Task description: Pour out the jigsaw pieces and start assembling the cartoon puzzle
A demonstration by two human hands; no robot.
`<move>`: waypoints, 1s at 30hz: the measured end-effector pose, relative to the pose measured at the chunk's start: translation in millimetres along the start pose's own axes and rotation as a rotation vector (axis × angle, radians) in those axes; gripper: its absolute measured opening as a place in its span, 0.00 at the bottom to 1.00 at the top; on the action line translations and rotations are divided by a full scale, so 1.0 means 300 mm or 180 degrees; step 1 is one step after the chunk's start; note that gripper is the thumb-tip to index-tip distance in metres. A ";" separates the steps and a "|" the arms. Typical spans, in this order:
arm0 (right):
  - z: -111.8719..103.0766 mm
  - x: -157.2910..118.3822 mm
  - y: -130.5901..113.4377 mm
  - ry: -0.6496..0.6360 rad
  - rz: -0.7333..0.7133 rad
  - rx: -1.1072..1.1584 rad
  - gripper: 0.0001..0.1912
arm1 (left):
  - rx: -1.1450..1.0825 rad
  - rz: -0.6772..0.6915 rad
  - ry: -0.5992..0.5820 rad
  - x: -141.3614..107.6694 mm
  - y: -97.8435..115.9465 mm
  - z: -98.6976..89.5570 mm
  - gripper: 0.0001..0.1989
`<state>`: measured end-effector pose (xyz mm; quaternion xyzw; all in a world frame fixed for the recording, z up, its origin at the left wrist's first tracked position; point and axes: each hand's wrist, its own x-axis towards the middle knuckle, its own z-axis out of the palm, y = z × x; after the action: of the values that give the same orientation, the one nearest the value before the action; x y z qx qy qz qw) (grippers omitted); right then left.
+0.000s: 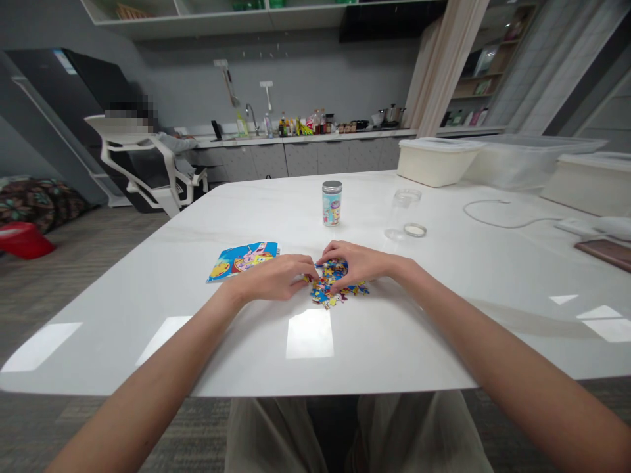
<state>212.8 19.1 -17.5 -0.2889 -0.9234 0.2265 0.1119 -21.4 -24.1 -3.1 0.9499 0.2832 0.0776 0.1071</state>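
A small heap of colourful jigsaw puzzle pieces (326, 290) lies on the white table in front of me, mostly blue, yellow and red. My left hand (286, 274) touches the heap's left edge, its fingers bent and its thumb a little apart from them. Around the far and right sides curves my right hand (359, 261), thumb and fingers spread with pieces between them. Neither hand visibly lifts a piece. Partly behind my left hand lies a flat blue sheet with a cartoon picture (241, 257). Beyond the heap stands an upright cartoon-printed can (332, 205) with a grey lid.
A clear plastic jar (401, 209) and a round lid (415, 230) are right of the can. Cream bins (438, 161) and a clear tub (532, 157) line the table's far right. A cable (513, 225) and a brown phone-like object (604, 255) lie nearer. A person sits beyond, left.
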 end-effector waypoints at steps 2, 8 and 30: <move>0.003 0.003 0.001 0.0013 -0.0023 0.0034 0.27 | 0.0002 -0.0017 0.0023 0.004 -0.001 0.004 0.12; -0.001 0.006 -0.002 0.0000 -0.0014 0.0133 0.18 | 0.0051 -0.0135 0.0072 0.014 -0.006 0.015 0.10; -0.016 -0.009 0.026 -0.0103 -0.0179 0.0124 0.15 | -0.0210 -0.0229 -0.0032 0.005 0.006 0.003 0.18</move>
<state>220.5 24.8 -17.2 -0.2569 -0.9283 0.2458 0.1089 -19.1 -24.8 -3.4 0.9354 0.3140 0.0782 0.1425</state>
